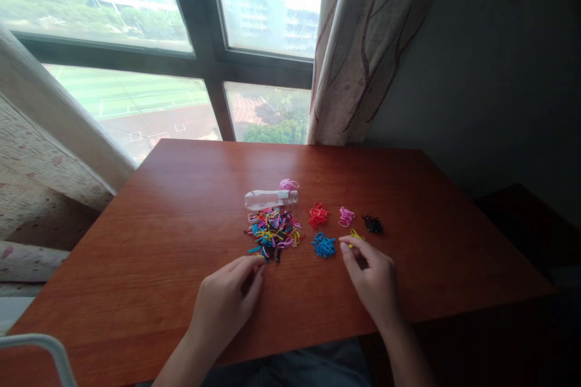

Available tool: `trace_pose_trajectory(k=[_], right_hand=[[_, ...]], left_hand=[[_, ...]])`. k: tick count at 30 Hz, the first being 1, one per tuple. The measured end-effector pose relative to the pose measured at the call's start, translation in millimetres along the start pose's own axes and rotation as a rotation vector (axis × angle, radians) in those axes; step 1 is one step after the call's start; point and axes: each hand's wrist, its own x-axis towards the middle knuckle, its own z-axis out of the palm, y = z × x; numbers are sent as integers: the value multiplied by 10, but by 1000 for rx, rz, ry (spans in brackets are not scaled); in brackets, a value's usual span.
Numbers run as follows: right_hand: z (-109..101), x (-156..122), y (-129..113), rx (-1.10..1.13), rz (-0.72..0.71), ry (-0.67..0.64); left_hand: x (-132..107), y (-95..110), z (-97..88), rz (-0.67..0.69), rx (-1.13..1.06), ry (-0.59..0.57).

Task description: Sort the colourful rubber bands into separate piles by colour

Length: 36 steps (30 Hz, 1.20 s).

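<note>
A mixed heap of small coloured elastic bands (273, 231) lies on the wooden table. My left hand (230, 291) is at the heap's near edge, thumb and forefinger pinched, with a bit of yellow band showing at the tips. My right hand (373, 275) is closed in a pinch between the blue bands (324, 245) and the yellow bands (357, 234), which it partly hides. Whatever is in its fingertips is too small to make out. Behind these are separate piles of red bands (318, 215), pink bands (346, 216) and black bands (373, 224).
A clear plastic bottle (265, 199) lies on its side behind the heap, with a pink object (289, 184) just beyond its neck. The table (190, 193) reaches to a window between curtains (358, 48). A pale curved metal bar (45, 341) stands at the lower left.
</note>
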Motion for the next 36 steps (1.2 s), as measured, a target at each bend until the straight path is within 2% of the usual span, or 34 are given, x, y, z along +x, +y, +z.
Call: trace_pose_trajectory(k=[5, 8, 11, 29, 36], right_hand=[[334, -212, -291, 125, -55, -144], [467, -292, -368, 176, -103, -262], [508, -316, -386, 179, -129, -333], [515, -325, -367, 105, -146, -345], [515, -333, -369, 97, -146, -345]], left_hand=[[5, -4, 6, -156, 91, 92], [12, 23, 3, -166, 161, 64], [13, 40, 4, -148, 195, 15], [40, 61, -9, -231, 230, -45], [27, 47, -16, -219, 208, -52]])
